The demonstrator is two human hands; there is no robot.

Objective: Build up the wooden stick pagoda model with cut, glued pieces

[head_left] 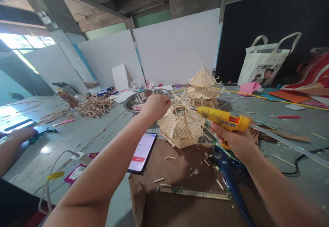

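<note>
My right hand (238,141) is wrapped round the handle of a yellow hot glue gun (218,116). Its nozzle points left, near the top of a many-sided roof model (181,129) built from thin wooden sticks. A clear glue stick (285,141) trails out of the gun's back end. On the far left of the model's top, my left hand (157,106) is closed, with its fingertips hidden from me. Loose crossing sticks (177,97) rise close beside it. Behind stands a taller tiered stick tower (203,86) with a pointed roof.
A phone (142,153) showing a timer lies by brown paper (174,210). Blue-handled pliers (231,182) rest below the gun. Beyond are a steel bowl (128,100), a stick pile (95,105) and a tote bag (264,62). Another person's hand (23,134) is at left.
</note>
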